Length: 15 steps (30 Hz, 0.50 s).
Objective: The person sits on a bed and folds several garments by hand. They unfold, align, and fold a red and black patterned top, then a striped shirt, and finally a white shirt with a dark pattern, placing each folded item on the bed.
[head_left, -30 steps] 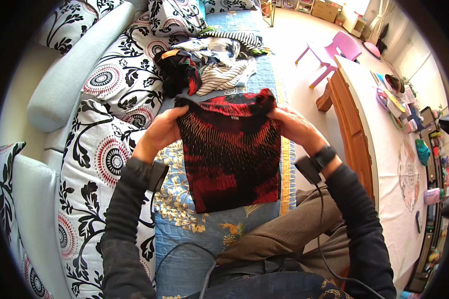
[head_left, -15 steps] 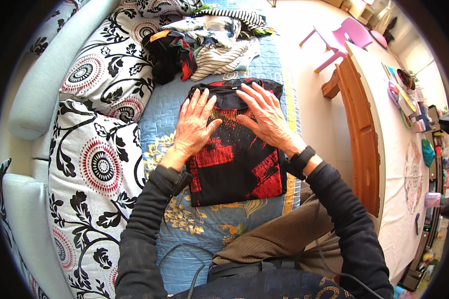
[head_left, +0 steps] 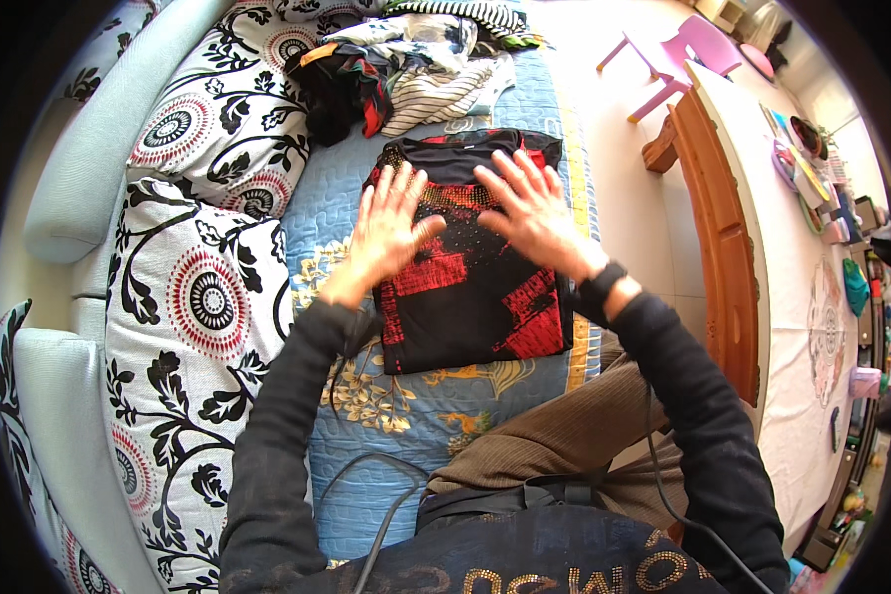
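A black garment with red patches and gold studs, which looks like a shirt point(head_left: 455, 322), lies folded in a neat rectangle on the blue quilted cover, its dark neckline at the far end. My left hand point(head_left: 391, 233) is over its left side, fingers stretched out and pointing away from me. Over the right side is my right hand point(head_left: 537, 220), palm down with the fingers spread. Neither hand grips anything; whether the palms touch the cloth or hover just above it I cannot tell.
Beyond the shirt lies a heap of loose clothes point(head_left: 436, 94). Patterned white cushions point(head_left: 213, 302) line the left side. To the right stand a wooden table point(head_left: 718, 257) with a white cloth and a pink chair point(head_left: 678, 59). A dark cable point(head_left: 391, 525) runs near my lap.
The whole view has shifted, so the shirt sits higher in the picture. Against the shirt, both hands have come slightly back from the neckline, still flat and open.
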Each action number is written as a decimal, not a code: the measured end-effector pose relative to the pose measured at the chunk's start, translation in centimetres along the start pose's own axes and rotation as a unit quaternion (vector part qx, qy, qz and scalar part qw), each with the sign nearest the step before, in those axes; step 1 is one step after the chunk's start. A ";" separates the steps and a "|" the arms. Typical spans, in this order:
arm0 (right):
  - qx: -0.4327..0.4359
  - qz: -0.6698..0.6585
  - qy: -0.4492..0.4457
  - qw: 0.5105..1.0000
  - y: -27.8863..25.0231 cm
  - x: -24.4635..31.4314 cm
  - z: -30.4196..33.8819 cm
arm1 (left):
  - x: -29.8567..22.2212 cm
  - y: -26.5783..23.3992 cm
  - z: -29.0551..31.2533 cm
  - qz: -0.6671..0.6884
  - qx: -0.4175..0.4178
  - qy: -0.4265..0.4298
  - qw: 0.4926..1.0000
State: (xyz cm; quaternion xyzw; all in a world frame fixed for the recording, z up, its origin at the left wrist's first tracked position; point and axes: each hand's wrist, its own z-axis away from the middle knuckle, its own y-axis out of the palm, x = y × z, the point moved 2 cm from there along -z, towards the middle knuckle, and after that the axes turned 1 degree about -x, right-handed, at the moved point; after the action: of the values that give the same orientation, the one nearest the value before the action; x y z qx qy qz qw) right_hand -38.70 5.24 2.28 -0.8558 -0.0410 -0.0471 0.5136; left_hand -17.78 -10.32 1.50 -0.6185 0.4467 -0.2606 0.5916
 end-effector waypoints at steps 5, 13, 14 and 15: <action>0.208 -0.071 -0.138 0.966 -1.6 4.1 5.9 | -3.8 1.4 8.3 -0.047 0.038 0.059 0.996; 0.256 -0.112 -0.121 0.953 -7.2 3.9 9.2 | -4.5 -3.7 16.4 0.005 -0.034 0.048 0.998; 0.270 -0.105 -0.143 0.946 -7.7 4.8 10.2 | -6.3 -3.4 17.6 0.003 -0.010 0.066 0.998; 0.295 -0.076 -0.156 0.940 -7.6 5.9 10.9 | -8.0 -2.6 18.3 -0.007 0.009 0.096 0.995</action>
State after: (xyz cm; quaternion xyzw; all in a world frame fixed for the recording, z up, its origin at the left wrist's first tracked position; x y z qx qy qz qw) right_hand -33.37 18.54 4.59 -0.6568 -0.1976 0.0623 0.7251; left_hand -5.34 5.45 2.69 -0.5884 0.4947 -0.3269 0.5497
